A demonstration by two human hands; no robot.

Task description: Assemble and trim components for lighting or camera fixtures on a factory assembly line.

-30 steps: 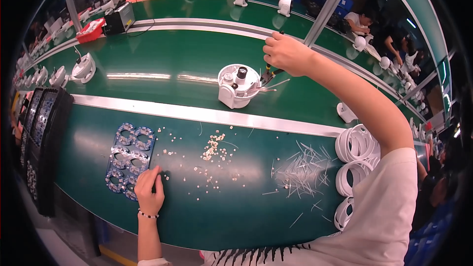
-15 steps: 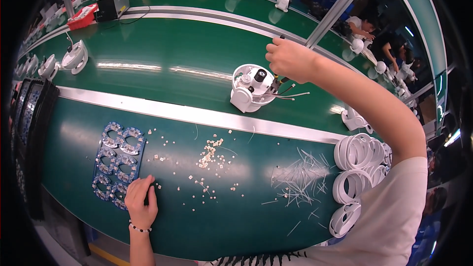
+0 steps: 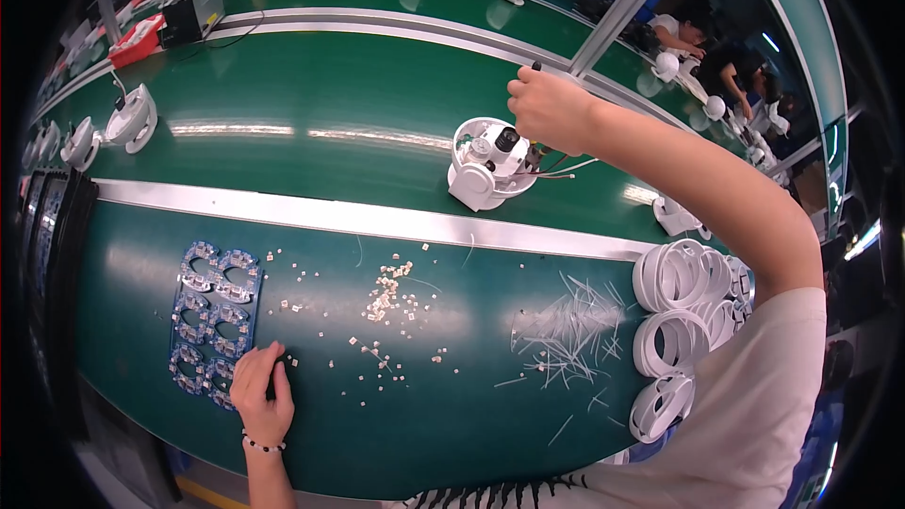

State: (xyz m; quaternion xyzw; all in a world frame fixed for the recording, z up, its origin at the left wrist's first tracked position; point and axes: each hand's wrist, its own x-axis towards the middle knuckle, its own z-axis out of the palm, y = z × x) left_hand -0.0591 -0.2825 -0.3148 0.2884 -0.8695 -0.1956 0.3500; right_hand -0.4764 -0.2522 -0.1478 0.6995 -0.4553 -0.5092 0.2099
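Observation:
My right hand (image 3: 550, 109) is closed in a fist around a dark-handled tool (image 3: 536, 66), whose black end pokes out above the fist. Just below that fist stands a white camera housing (image 3: 474, 185), its round shell uncovered, with a black lens (image 3: 507, 139) and loose white-tipped wires (image 3: 566, 172) on its right side. The tool's lower end is partly hidden by my hand and the housing. My left hand (image 3: 261, 396) rests on the green bench beside a panel of blue circuit boards (image 3: 229, 316); its fingers bend, thumb apart, with nothing seen between them.
White rings (image 3: 671, 344) are stacked at the right edge. Small pale connectors (image 3: 386, 297) and thin clear strips (image 3: 570, 330) lie scattered mid-bench. A metal rail (image 3: 377, 219) divides bench from belt. Black racks (image 3: 61, 254) stand at left; more white housings (image 3: 130, 120) sit on the belt.
The whole view has shifted slightly. The camera housing sits a little closer beneath my right fist, which keeps hold of the tool. My left hand stays beside the circuit boards, its thumb still apart.

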